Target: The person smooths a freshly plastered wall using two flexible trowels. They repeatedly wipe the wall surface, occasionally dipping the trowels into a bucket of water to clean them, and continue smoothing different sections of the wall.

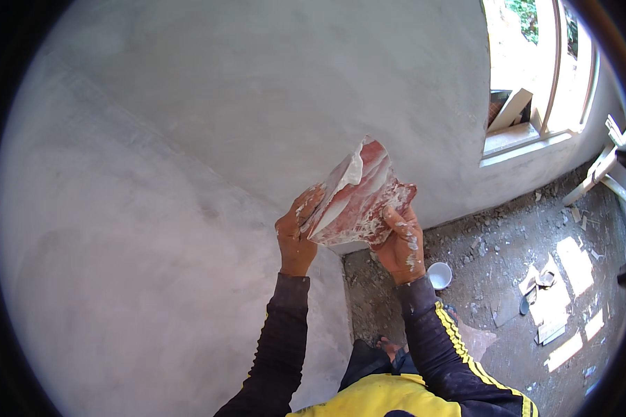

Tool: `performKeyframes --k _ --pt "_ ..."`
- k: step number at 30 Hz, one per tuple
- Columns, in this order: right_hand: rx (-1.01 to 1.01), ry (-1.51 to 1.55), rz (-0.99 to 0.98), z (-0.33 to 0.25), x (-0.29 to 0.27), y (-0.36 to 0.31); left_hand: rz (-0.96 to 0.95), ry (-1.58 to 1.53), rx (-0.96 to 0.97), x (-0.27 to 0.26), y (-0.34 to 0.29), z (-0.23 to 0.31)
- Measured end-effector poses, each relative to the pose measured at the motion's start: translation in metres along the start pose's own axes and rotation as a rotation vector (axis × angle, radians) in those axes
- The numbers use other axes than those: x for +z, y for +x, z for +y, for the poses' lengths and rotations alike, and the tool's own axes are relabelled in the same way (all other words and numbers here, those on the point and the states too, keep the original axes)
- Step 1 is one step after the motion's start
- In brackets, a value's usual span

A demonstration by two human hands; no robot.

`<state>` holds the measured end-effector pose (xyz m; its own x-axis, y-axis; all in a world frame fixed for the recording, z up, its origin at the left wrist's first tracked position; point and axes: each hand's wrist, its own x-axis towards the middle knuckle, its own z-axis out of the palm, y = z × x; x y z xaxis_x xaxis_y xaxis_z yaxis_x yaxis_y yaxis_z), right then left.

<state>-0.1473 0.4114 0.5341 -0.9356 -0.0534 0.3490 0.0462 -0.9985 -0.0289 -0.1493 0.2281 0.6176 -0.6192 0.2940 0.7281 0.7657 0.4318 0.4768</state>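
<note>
A crumpled reddish sheet (366, 198), caked with white plaster-like paste, is held up between both hands in front of the grey wall (257, 90). I cannot tell what the sheet is made of. My left hand (298, 233) is closed on its left edge, with most of the fingers hidden behind it. At the lower right edge, my right hand (402, 243) pinches the sheet, thumb on the near face. White smears mark the fingers and thumb of the right hand. The sheet's top corner points upward, and a white-coated fold runs along its upper left side.
A white bucket (439, 275) stands on the debris-strewn floor (480, 250), right of my right wrist. Farther right lie a pair of slippers (535, 288) and pale scraps. A window (535, 76) opens at the upper right, near a wooden frame (598, 167). Two wall surfaces meet at a corner.
</note>
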Motion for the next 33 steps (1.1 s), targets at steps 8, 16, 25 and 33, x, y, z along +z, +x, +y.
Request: performKeyframes --k 8,16,25,33 --pt "0.048 0.126 -0.011 -0.002 0.051 0.012 0.008 0.416 0.036 -0.037 0.025 0.044" --pt "0.017 0.0 -0.063 0.008 0.061 0.006 0.128 0.208 -0.227 -0.076 -0.043 0.053" --pt "0.395 -0.155 0.042 0.025 -0.028 -0.024 0.289 -0.881 -0.522 -0.119 -0.076 0.03" --pt "0.586 -0.041 -0.077 0.091 -0.034 -0.032 0.184 -1.09 -0.692 -0.119 -0.122 -0.014"
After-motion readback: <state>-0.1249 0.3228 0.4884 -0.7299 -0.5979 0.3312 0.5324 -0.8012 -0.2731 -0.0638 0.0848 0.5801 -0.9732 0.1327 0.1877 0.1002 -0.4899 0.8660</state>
